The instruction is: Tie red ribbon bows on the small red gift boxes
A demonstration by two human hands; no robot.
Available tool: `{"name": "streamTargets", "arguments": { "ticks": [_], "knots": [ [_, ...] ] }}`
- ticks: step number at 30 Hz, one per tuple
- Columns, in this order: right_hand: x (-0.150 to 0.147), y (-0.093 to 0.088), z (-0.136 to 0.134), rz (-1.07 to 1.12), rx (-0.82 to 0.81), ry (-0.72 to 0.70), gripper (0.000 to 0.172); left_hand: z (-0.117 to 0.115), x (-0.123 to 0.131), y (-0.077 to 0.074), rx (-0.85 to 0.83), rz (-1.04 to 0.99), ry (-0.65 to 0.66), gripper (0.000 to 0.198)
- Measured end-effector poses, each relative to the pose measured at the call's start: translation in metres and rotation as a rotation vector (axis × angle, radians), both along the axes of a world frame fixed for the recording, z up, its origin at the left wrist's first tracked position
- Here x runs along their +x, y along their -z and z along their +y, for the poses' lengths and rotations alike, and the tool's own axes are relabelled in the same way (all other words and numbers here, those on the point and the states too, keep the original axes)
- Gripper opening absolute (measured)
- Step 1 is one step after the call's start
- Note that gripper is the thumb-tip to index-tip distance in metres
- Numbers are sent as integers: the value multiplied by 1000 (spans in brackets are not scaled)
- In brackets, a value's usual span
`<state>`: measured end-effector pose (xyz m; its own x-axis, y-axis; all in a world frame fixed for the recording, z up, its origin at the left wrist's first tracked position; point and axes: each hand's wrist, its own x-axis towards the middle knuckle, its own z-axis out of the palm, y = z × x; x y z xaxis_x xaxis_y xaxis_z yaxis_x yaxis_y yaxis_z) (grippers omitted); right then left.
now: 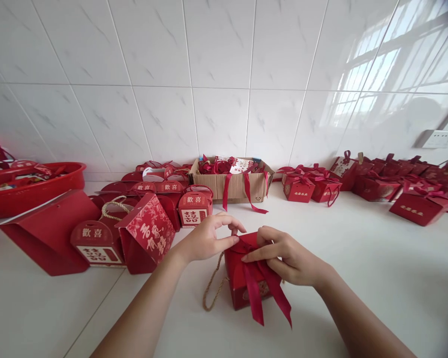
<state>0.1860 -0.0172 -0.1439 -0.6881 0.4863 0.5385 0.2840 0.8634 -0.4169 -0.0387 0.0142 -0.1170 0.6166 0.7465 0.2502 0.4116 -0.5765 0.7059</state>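
Red box (239,283) on tabletop (171,318), between hands. Ribbon (253,293) ends hang down near side — right hand (291,256) closer. Left hand (205,238) by left edge. Both grips narrow — can't tell if pinching.

Daylight glares off the right-hand wall tiles (373,74).

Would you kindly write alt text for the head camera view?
A person's left hand and right hand touch a red box with ribbon on a white counter. Beyond are a cardboard box, more red boxes and a red basin at left.
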Motion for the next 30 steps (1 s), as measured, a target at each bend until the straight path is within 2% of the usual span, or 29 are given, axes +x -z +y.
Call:
{"name": "streamTargets", "arguments": {
  "ticks": [7, 13, 19, 24, 30],
  "knots": [
    [-1, 1, 0, 40, -29, -10, 45, -3, 3, 1, 15, 60, 62, 12],
    [-2, 2, 0, 68, -27, -4, 45, -3, 5, 2, 23, 82, 45, 3],
    [-1, 4, 0, 79, -37, -15, 44, 2, 4, 6, 112, 122, 52, 6],
    [-1, 4, 0, 74, -29, -3, 44, 1, 5, 6, 96, 33, 91, 4],
    [-1, 4, 0, 77, -26, -9, 44, 3, 2, 5, 80, 71, 97, 5]
  ]
}}
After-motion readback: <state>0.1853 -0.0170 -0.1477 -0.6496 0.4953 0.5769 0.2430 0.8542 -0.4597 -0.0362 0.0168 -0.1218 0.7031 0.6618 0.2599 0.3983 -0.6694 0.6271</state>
